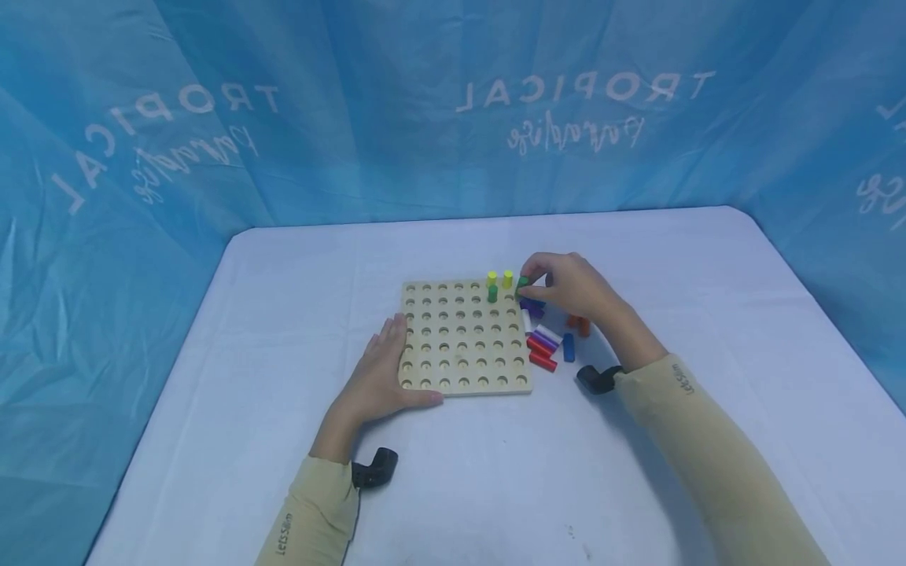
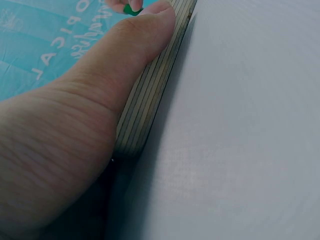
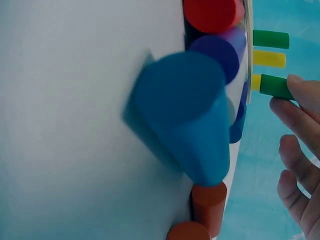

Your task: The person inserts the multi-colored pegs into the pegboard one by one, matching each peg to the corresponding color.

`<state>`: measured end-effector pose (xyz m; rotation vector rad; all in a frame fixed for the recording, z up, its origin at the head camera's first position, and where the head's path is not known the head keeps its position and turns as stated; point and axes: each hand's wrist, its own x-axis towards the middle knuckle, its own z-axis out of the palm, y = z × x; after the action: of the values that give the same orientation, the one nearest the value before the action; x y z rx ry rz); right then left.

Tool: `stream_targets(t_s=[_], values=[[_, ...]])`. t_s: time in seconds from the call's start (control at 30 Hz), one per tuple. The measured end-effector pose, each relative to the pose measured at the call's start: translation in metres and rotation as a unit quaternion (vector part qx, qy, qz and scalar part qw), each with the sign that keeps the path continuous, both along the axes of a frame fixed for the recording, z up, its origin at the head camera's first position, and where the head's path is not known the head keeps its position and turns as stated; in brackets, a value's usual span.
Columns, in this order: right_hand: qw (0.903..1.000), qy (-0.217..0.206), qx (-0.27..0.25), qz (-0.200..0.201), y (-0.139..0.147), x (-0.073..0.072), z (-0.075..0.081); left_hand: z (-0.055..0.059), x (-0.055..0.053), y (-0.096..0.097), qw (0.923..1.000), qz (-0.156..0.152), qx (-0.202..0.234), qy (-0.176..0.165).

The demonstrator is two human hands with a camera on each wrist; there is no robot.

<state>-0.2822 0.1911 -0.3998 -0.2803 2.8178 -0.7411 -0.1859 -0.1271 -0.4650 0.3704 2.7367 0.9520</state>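
Pinching a green peg (image 3: pixel 275 86), the right hand (image 1: pixel 573 286) holds its long axis nearly upright; the left hand (image 1: pixel 381 374), grip spread, touches the pegboard (image 1: pixel 453 338).

Right wrist view: 1 red peg (image 3: pixel 210 15) is chopped off up top, 1 orange peg (image 3: pixel 189 232) down low, right hand (image 3: pixel 303 165) clipped too.

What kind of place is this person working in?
Possibly a makeshift recording booth, though I can't be sure: printed blue curtains hang behind and at both sides of a white table, and black devices are worn at both wrists.
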Motion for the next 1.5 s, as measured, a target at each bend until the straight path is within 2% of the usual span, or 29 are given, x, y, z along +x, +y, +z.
stream_targets(t_s=[0.13, 0.37, 0.87, 1.5], values=[[0.9996, 0.022, 0.004, 0.015, -0.002, -0.002, -0.002, -0.001, -0.001, 0.0, 1.0, 0.001, 0.001, 0.0], [0.9992, 0.032, 0.0, 0.026, -0.005, -0.002, -0.005, 0.003, 0.0, 0.001, 1.0, 0.001, 0.005, -0.002], [0.9971, 0.051, -0.015, 0.054, -0.011, -0.002, -0.004, 0.003, -0.001, 0.0, 1.0, 0.0, 0.0, -0.003], [0.9992, 0.007, 0.011, 0.039, -0.014, -0.002, -0.01, 0.001, -0.001, -0.001, 0.9999, 0.003, 0.005, -0.01]])
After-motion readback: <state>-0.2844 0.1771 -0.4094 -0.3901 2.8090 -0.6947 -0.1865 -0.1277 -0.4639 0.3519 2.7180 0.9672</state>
